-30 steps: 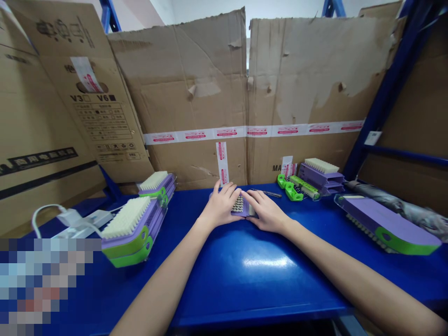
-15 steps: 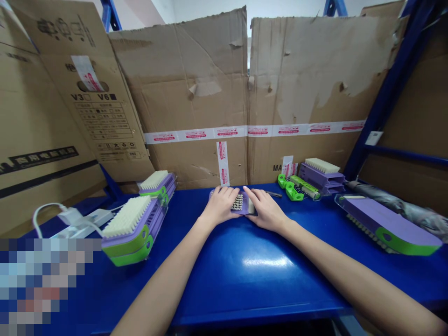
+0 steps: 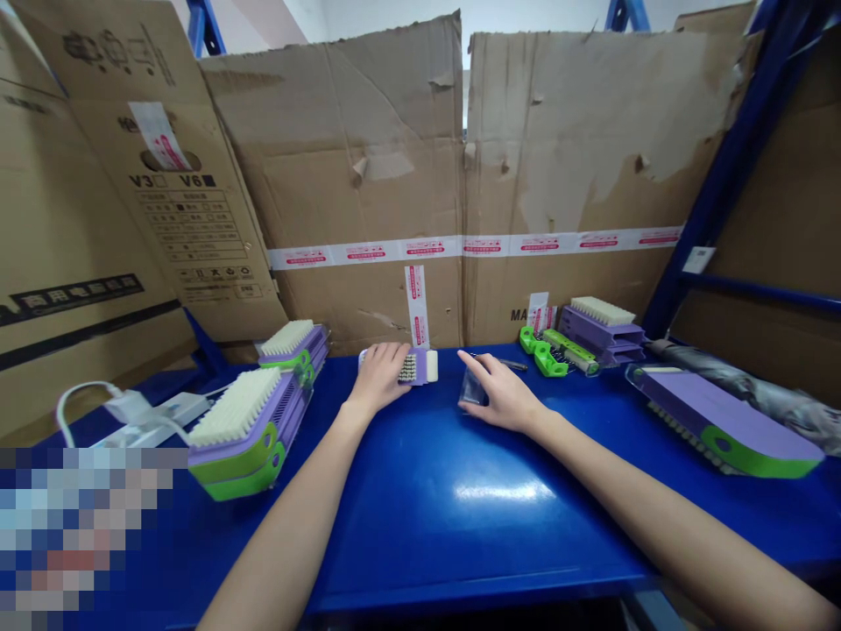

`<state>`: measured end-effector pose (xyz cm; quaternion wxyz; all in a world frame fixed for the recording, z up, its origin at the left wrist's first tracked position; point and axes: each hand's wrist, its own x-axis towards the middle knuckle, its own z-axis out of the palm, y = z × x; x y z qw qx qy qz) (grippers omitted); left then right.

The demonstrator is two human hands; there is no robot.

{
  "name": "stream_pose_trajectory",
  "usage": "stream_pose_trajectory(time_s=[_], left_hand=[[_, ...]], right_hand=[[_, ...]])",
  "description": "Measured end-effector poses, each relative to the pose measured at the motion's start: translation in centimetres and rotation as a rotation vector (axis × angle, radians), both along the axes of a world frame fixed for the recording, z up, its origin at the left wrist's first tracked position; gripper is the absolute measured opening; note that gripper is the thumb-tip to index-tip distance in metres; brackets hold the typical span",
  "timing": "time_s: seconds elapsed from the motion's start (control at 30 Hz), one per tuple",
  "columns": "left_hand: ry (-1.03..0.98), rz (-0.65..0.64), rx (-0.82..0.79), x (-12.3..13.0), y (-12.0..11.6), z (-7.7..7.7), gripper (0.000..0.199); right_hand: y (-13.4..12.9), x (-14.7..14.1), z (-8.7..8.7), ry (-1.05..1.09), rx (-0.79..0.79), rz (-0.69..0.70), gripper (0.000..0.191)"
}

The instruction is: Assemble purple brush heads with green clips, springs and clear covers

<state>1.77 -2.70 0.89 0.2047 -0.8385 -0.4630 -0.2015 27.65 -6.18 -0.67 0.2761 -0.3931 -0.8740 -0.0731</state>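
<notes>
My left hand point(image 3: 379, 372) lies over a purple brush part point(image 3: 422, 366), its fingers wrapped round the near and far sides. Rows of small pale studs or tufts show on the part's upper face, and a cream block sits at its right end. Apart from it, to the right, my right hand point(image 3: 503, 394) grips a clear plastic cover point(image 3: 470, 390) lying low over the blue tabletop, its index finger pointing out. A thin dark tool point(image 3: 513, 364), partly hidden, lies behind the right hand.
At left stand purple and green brushes point(image 3: 236, 412) with cream bristles, beside a white power strip point(image 3: 154, 421). Green parts point(image 3: 548, 358) and purple parts point(image 3: 603, 333) lie at back right. A large purple brush point(image 3: 736, 412) lies at right. Cardboard point(image 3: 355, 184) walls the back.
My left hand has moved left with the purple part, away from the right hand. The clear cover has come into sight under my right hand, which has barely moved.
</notes>
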Motion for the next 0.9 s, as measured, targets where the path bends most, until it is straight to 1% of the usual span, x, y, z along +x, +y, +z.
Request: stream_pose_trajectory(time_s=[0.07, 0.17, 0.33, 0.43, 0.6, 0.7, 0.77, 0.83, 0.9], left_hand=[[-0.018, 0.012, 0.009, -0.3, 0.1, -0.2, 0.058], [-0.017, -0.017, 0.007, 0.1, 0.0, -0.3, 0.060], [-0.021, -0.055, -0.042, 1.3, -0.5, 0.0, 0.064], [0.000, -0.056, -0.043, 1.5, -0.7, 0.1, 0.064], [0.002, -0.080, -0.023, 1.5, -0.6, 0.1, 0.063], [-0.015, -0.100, -0.034, 1.4, -0.6, 0.2, 0.069], [-0.015, -0.094, -0.049, 1.5, -0.7, 0.2, 0.074], [-0.025, -0.067, -0.079, 1.6, -0.8, 0.3, 0.078], [-0.039, -0.033, -0.104, 1.7, -0.9, 0.4, 0.079]], right_hand=[[-0.1, -0.3, 0.0, 0.005, 0.010, -0.068, 0.078], [0.1, -0.3, -0.2, 0.049, -0.006, -0.136, 0.073], [0.6, 0.2, -1.1, 0.198, -0.139, -0.042, 0.080], [0.8, 0.2, -1.4, 0.230, -0.188, -0.030, 0.079], [0.7, 0.1, -1.2, 0.152, -0.234, -0.062, 0.079], [0.7, 0.3, -1.2, 0.110, -0.242, -0.095, 0.082], [0.9, 0.4, -1.3, 0.116, -0.229, -0.101, 0.077], [1.1, 0.6, -1.4, 0.152, -0.202, -0.097, 0.068], [1.4, 0.8, -1.4, 0.199, -0.159, -0.108, 0.060]])
